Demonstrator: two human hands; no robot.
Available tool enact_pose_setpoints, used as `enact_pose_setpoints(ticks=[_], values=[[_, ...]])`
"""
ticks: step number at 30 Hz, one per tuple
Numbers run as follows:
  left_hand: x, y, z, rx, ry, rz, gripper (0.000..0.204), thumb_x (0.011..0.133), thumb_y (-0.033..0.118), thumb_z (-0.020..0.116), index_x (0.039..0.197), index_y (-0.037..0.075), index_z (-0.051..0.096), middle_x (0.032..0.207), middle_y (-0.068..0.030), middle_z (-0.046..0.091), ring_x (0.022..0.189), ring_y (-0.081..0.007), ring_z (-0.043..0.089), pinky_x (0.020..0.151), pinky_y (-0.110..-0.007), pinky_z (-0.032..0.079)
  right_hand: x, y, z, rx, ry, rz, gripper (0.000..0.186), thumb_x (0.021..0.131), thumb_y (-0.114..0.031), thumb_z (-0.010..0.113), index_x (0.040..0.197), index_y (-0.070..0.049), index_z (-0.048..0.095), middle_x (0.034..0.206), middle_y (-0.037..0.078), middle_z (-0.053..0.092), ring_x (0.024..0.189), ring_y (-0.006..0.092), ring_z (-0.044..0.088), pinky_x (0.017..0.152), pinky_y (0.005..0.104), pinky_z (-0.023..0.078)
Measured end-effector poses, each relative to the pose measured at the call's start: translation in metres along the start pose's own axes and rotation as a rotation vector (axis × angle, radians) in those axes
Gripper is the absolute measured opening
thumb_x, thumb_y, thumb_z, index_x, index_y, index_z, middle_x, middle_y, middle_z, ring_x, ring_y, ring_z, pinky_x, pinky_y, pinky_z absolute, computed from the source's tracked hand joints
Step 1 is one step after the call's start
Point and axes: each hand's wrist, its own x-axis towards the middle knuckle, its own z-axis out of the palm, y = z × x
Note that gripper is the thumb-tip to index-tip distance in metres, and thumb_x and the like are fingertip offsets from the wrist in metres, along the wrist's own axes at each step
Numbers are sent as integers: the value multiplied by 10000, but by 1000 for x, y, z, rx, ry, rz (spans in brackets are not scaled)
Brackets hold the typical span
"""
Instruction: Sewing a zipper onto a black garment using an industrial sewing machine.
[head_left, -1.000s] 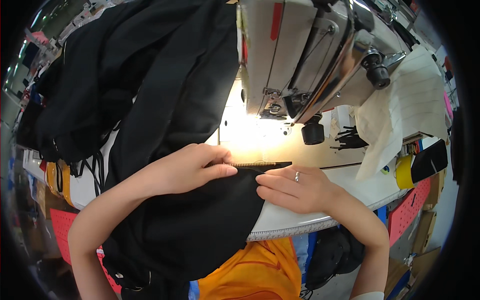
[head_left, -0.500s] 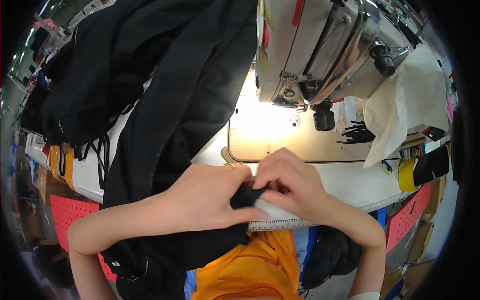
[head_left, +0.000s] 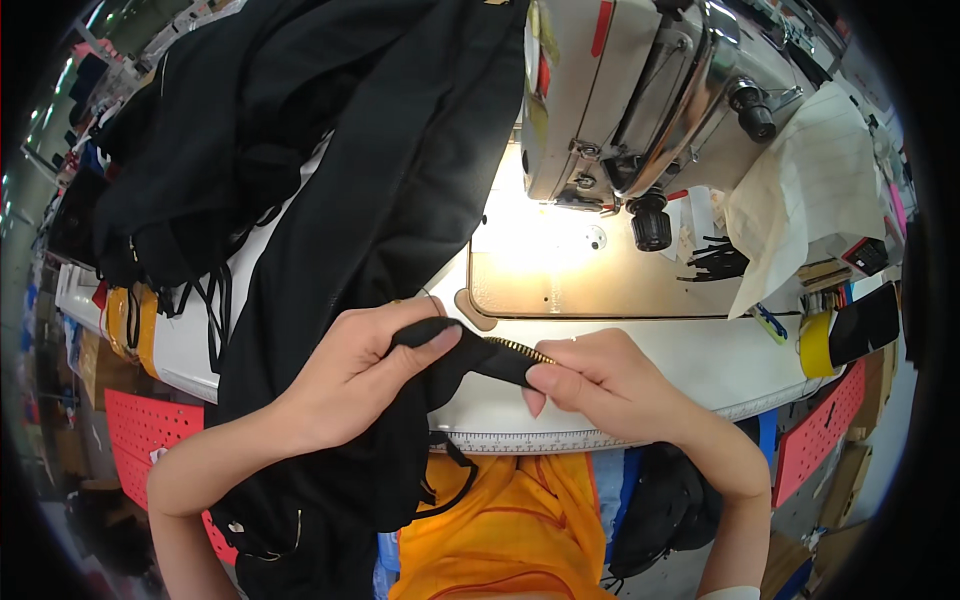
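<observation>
Between my hands stretches a black zipper (head_left: 507,366) with brass-coloured teeth along its upper edge. My right hand (head_left: 610,385) pinches its right end between thumb and fingers. My left hand (head_left: 350,365) is closed on a folded edge of the black garment (head_left: 330,220), its thumb pressed on top, where the zipper meets the cloth. The garment runs from the far left of the table down over the front edge beside my left forearm. Black straps dangle below my left hand. Both hands are above the white table (head_left: 480,405), in front of the sewing machine (head_left: 620,120).
The machine's lit metal bed (head_left: 580,285) lies just beyond my hands. More black garments (head_left: 190,180) are heaped at the left. On the right are cut black strips (head_left: 715,262), pale cloth (head_left: 795,200), a yellow tape roll (head_left: 815,347) and small tools. A measuring tape (head_left: 500,442) follows the table's front edge.
My hands have moved apart, the left one leftward and the right one slightly rightward. The zipper with its brass teeth now shows between them, and black straps have appeared below.
</observation>
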Motion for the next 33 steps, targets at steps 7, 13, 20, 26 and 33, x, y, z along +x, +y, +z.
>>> enact_pose_setpoints(ticks=[7, 13, 20, 26, 33], values=[[2, -10, 7, 160, 18, 115, 347, 973, 254, 541, 792, -41, 560, 656, -16, 514, 613, -66, 425, 554, -256, 371, 17, 0, 20, -132, 115, -9, 275, 950, -202, 515, 728, -68, 605, 564, 32, 475, 514, 127, 456, 524, 263, 369], [-13, -15, -5, -41, 176, -72, 404, 1004, 244, 481, 696, -16, 514, 594, 49, 441, 596, -22, 366, 498, -238, 315, 13, 12, 16, -325, 109, -40, 314, 945, -256, 526, 706, -57, 572, 610, 103, 543, 576, 269, 564, 563, 335, 434], [-3, -4, -24, -296, 385, -157, 417, 1020, 260, 431, 774, -38, 589, 639, 29, 575, 552, -73, 443, 535, -251, 391, -2, 30, -13, -241, 306, 149, 309, 937, -251, 517, 702, -60, 582, 609, 87, 568, 575, 247, 567, 563, 335, 436], [-3, -27, -17, 21, 176, -22, 376, 998, 259, 502, 782, -44, 556, 619, 36, 501, 621, -9, 419, 528, -239, 363, -4, 22, 13, -494, 230, -127, 281, 934, -229, 517, 725, -52, 583, 532, 102, 489, 461, 225, 489, 496, 309, 388], [-1, -25, -9, 468, -341, 506, 501, 884, 462, 556, 1212, 87, 599, 1082, -92, 568, 1017, -220, 556, 838, -318, 441, -19, 26, -4, -351, 177, 55, 154, 909, -193, 592, 880, -47, 633, 525, 56, 515, 461, 157, 488, 491, 286, 380]])
